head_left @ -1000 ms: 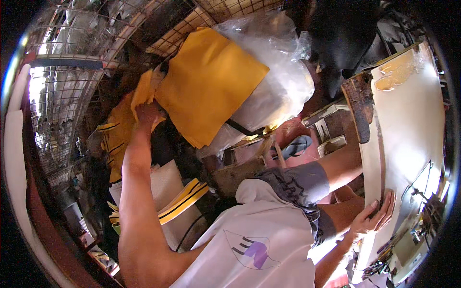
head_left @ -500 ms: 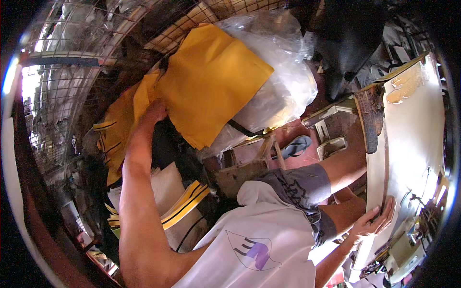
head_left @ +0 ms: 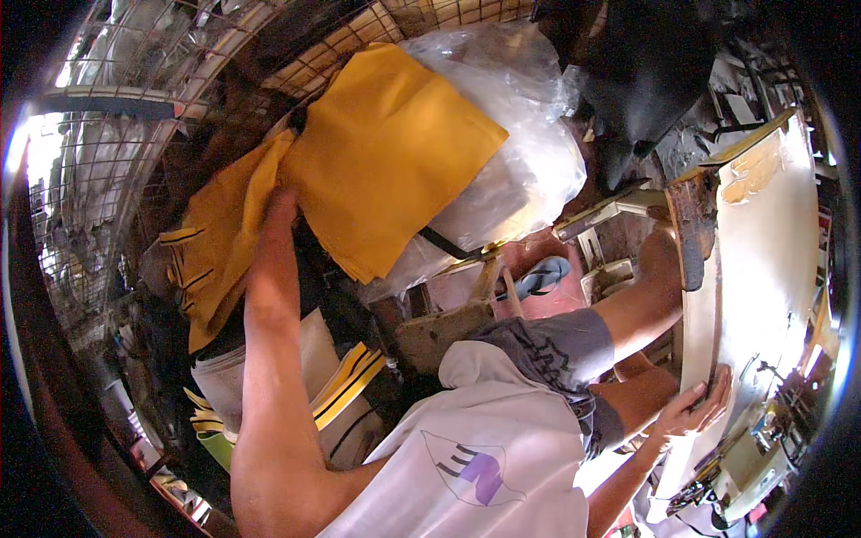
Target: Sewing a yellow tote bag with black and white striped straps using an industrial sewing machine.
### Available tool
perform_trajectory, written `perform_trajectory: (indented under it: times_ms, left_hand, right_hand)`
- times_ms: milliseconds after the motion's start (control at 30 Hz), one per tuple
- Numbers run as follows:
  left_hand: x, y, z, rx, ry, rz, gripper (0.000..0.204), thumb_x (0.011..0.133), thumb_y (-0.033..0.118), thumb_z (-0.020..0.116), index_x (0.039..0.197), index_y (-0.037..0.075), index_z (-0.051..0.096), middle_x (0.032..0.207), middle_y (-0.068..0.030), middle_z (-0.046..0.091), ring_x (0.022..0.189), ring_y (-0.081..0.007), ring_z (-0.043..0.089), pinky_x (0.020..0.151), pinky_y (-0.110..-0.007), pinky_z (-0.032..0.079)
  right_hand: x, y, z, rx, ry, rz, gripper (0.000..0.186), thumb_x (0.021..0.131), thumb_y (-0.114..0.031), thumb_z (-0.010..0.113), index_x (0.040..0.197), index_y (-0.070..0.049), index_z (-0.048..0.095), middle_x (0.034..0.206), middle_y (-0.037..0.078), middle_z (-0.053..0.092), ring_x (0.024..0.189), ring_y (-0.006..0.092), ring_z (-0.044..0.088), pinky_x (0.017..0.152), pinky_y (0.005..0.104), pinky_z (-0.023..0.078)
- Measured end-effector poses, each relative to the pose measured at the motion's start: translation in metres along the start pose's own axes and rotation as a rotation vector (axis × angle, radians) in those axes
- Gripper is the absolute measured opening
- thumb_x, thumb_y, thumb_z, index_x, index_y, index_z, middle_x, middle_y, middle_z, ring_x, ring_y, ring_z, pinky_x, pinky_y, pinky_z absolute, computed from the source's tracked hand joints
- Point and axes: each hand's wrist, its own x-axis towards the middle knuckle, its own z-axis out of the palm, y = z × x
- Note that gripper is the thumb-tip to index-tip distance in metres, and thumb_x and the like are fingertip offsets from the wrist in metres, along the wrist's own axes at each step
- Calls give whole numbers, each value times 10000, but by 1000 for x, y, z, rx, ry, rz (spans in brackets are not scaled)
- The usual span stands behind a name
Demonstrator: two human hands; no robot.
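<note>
My left arm stretches far forward, and my left hand is at the meeting of two yellow piles. On its right lies a stack of flat yellow sheets, which look like cloth or soft leather. On its left, black-striped yellow pieces hang down in folds. The fingers are hidden among the yellow material, so their grip does not show. My right hand rests, fingers stretched out and open, against the near edge of a white tabletop. It holds nothing.
Clear plastic wrapping lies under the yellow stack. Wire mesh rises at the left. White pieces and yellow striped strips sit beside my left arm. A sandal is on the floor. A sewing machine appears at the lower right.
My left hand has reached slightly farther in among the yellow pieces, and its fingers are now covered. The left yellow pile has shifted a little. My right hand stays at the tabletop edge.
</note>
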Motion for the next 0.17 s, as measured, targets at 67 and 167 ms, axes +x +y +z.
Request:
perform_trajectory:
  times_ms: [67,167]
  left_hand:
    - [14,-13,24,-252,41,9,577,911,273,652,1427,91,468,1291,-166,600,1136,-349,599,900,-488,528]
    - [37,-20,52,-1498,-43,-490,918,866,331,749,1600,232,206,1586,-144,357,1359,-397,442,1093,-505,414]
  right_hand:
    - [0,-2,1,-2,-5,24,374,1056,-235,481,1271,43,608,1287,210,627,1196,382,590,1024,509,459]
    - [-1,1,1,9,19,-5,380,1039,-217,519,1314,32,600,1279,179,654,1188,371,610,1023,501,465]
